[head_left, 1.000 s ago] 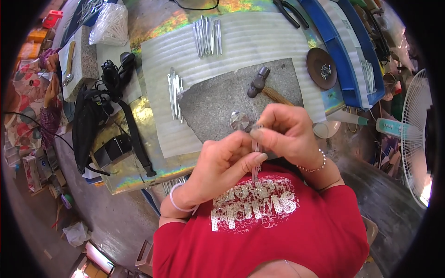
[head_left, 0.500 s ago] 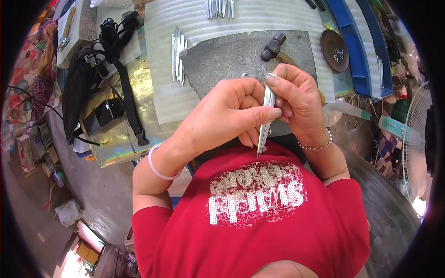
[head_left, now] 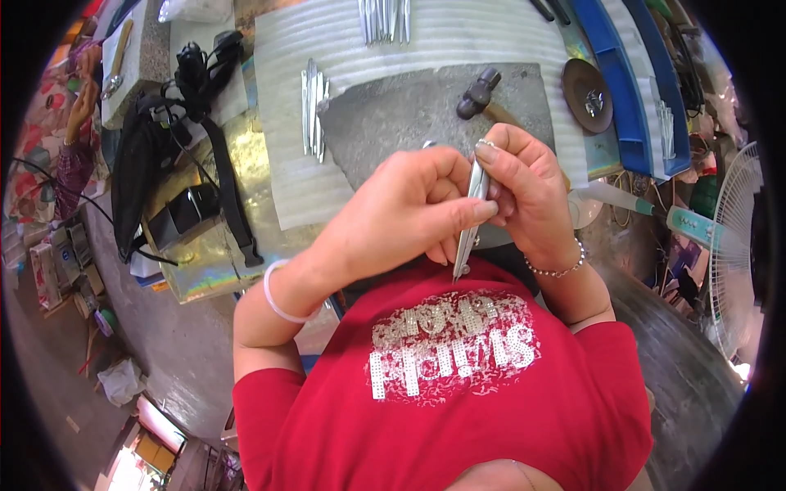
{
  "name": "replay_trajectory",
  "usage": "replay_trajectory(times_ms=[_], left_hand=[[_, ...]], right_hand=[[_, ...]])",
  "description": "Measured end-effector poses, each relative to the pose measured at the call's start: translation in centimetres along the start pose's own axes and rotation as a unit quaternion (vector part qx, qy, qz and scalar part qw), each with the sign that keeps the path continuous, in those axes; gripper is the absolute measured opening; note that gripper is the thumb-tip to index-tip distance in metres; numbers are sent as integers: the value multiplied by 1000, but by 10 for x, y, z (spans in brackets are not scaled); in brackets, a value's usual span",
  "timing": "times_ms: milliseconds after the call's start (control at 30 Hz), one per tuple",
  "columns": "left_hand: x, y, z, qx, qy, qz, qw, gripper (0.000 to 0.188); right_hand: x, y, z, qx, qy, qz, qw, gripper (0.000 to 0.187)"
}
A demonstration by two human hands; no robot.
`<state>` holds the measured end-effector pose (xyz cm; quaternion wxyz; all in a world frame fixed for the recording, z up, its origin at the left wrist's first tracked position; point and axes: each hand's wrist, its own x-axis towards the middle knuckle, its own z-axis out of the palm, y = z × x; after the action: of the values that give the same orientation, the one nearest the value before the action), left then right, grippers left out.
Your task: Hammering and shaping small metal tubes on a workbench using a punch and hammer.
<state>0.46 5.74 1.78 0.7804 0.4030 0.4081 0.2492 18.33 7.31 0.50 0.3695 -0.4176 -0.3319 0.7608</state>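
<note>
Close in front of my red shirt I hold a slender silver metal tool [head_left: 468, 237], shaped like a folded drawing compass. It stands nearly upright in the picture, its pointed end toward my shirt, with a small round knob near the tip. My left hand [head_left: 422, 200] grips its middle, thumb laid across the front and fingers curled behind. At its top end, my right hand [head_left: 524, 176] pinches it between thumb and fingers. Just beyond my hands lies a hammer [head_left: 483, 94] on a grey stone slab [head_left: 393, 106]; my right hand hides part of its wooden handle.
Slim silver metal pieces [head_left: 313, 114] lie left of the slab, and another bunch [head_left: 385, 20] lies behind it. At right are a brown dish [head_left: 583, 102] with small metal bits, a blue tray [head_left: 626, 106] and a fan [head_left: 737, 237]. Black straps [head_left: 221, 172] lie left.
Both hands keep their hold on the silver tool, with only a slight shift of the fingers. The table and its things sit slightly lower in the picture near the hands.
</note>
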Motion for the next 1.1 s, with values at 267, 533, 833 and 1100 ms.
replay_trajectory(times_ms=[267,533,833,1100], left_hand=[[-36,-35,2,200,316,317,872,26],[-23,-53,-4,363,370,310,797,17],[-14,-54,-9,206,341,215,892,10],[7,-49,-1,115,298,254,913,5]], right_hand=[[65,-107,-45,-368,45,-199,907,18],[214,-83,-133,-730,119,-227,634,22],[23,-54,-45,-651,-14,-266,711,32],[0,-18,-38,-759,43,-202,618,43]])
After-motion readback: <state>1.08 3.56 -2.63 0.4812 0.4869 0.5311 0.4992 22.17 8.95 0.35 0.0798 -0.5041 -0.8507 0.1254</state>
